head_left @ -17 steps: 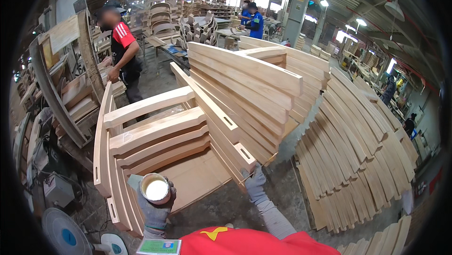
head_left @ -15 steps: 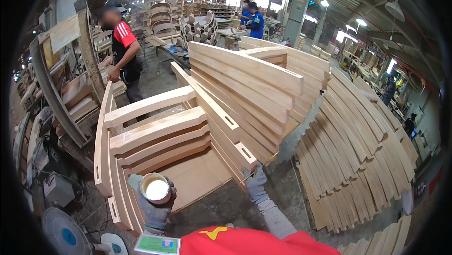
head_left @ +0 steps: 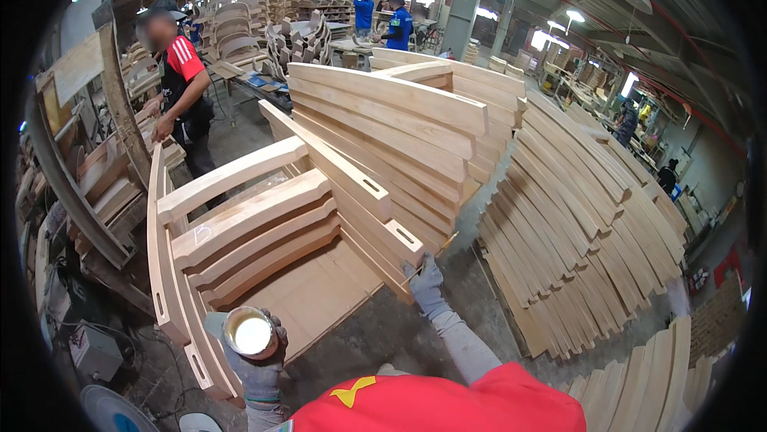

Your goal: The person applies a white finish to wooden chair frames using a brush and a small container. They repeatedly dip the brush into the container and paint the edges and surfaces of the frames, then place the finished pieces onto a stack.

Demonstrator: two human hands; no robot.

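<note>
My gloved left hand (head_left: 262,368) is wrapped round a small round cup (head_left: 251,333) of creamy white liquid. A grey-green flat piece shows at the cup's left side; I cannot tell what it is. My gloved right hand (head_left: 428,282) is at the near end of a slotted wooden rail (head_left: 403,242), its fingers closed against the end face. Whatever they pinch is too small to make out. The rail belongs to the right side of a stack of pale wooden frames (head_left: 248,216) with curved crosspieces. The left side (head_left: 164,296) has slotted ends too.
Behind the frames stands another frame stack (head_left: 399,120). Stacked curved slats (head_left: 551,216) fill the right. A co-worker (head_left: 180,89) in a red-and-black shirt stands at the far left beside a wooden rack (head_left: 124,105). A fan (head_left: 116,412) and a grey box (head_left: 96,352) are at lower left.
My view has shifted, so the frames sit further left and higher in the picture. My left hand still holds the cup; my right hand stays at the rail's end.
</note>
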